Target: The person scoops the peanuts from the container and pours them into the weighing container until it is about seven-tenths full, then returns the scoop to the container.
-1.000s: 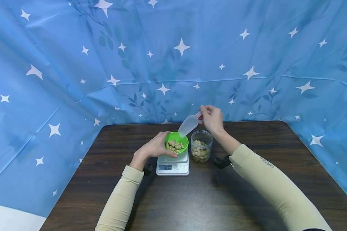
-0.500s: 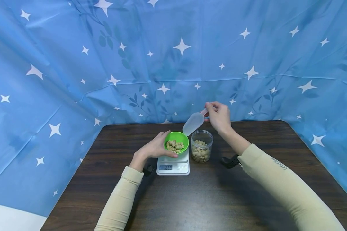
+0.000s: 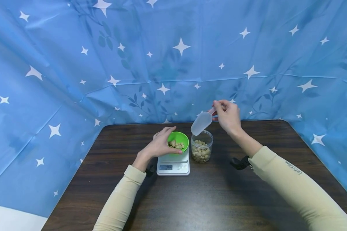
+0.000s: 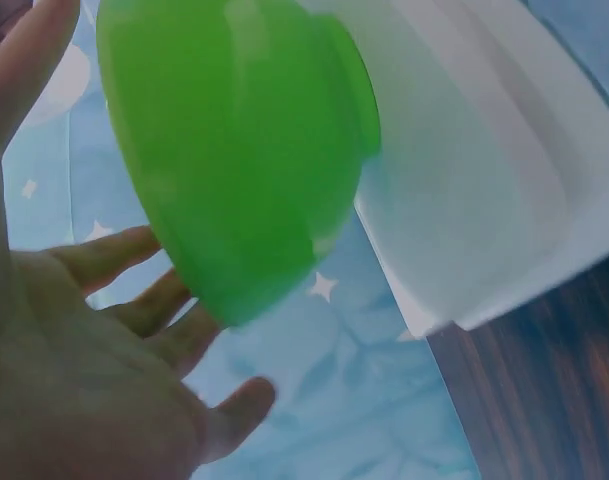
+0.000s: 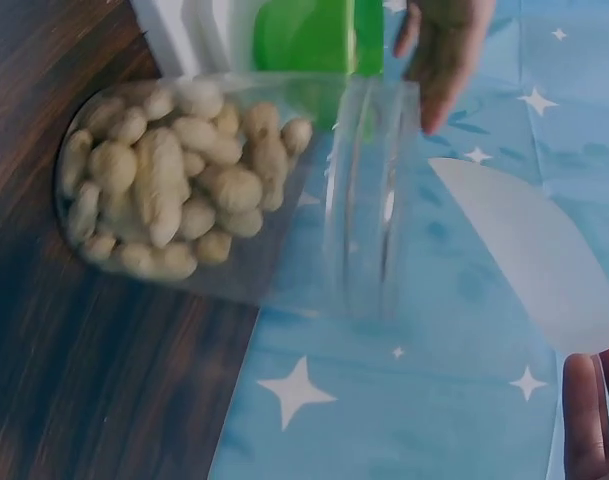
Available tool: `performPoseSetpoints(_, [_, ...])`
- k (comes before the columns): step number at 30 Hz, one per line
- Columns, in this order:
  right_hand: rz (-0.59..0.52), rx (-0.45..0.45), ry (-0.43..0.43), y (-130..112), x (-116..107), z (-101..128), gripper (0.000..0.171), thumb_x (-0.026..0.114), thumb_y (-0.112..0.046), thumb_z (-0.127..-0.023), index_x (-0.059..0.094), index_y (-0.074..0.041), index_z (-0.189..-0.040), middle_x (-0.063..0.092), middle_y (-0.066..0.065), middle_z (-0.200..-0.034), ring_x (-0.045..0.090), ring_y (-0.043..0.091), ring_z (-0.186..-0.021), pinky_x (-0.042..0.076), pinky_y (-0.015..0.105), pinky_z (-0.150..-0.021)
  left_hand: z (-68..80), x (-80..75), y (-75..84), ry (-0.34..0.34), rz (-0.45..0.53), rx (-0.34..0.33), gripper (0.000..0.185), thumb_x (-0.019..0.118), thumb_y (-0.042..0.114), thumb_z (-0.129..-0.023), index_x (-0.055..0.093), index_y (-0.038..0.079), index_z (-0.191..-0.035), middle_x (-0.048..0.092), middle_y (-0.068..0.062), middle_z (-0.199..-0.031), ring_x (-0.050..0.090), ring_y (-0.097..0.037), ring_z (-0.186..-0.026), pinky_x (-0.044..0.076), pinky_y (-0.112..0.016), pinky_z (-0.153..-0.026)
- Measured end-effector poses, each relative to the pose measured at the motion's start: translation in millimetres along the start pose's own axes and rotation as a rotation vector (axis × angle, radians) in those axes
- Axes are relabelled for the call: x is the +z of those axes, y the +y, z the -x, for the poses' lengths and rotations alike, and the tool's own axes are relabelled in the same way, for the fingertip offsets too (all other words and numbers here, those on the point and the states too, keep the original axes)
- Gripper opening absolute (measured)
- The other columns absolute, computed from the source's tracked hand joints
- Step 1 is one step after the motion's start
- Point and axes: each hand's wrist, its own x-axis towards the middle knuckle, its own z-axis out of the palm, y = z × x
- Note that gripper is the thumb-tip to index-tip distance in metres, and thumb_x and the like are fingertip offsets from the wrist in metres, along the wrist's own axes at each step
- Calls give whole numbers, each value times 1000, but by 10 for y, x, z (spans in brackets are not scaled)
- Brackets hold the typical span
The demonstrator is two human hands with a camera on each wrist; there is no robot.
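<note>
My right hand (image 3: 229, 117) pinches the scoop (image 3: 201, 123) handle, mouth tilted down above the peanut jar (image 3: 201, 150). Left hand (image 3: 159, 146), fingers spread loose, cups the green bowl (image 3: 180, 140) on the scale (image 3: 173, 164), steadying it.

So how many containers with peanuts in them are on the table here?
2. A green bowl sits on the white scale, with the left hand at its rim. A clear jar stands just right of the scale, under the scoop.
</note>
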Motion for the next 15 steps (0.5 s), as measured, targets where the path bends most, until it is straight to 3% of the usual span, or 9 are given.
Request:
performPoseSetpoints(7, [143, -175, -37, 87, -10, 43, 31, 56, -25, -108, 72, 1, -104, 75, 11, -82, 72, 23, -69, 58, 24, -61, -138, 88, 197, 73, -30, 75, 99, 87, 51, -79, 41, 13, -157, 45, -7, -156, 38, -25, -144, 7, -63, -118])
performPoseSetpoints(10, [211, -268, -63, 131, 29, 72, 26, 57, -21, -108, 73, -1, -101, 74, 7, -78, 69, 21, -63, 55, 23, -57, -199, 142, 293, 77, -24, 89, 98, 87, 51, -80, 41, 11, -157, 47, -7, -154, 40, -23, -143, 8, -64, -118])
performPoseSetpoints(15, [281, -396, -105, 189, 112, 139, 19, 60, -15, -106, 73, -4, -97, 72, 3, -74, 60, 15, -55, 48, 33, -56, -274, 228, 398, 51, -44, 103, 98, 86, 52, -80, 42, 9, -156, 50, -7, -150, 48, -23, -136, 12, -63, -118])
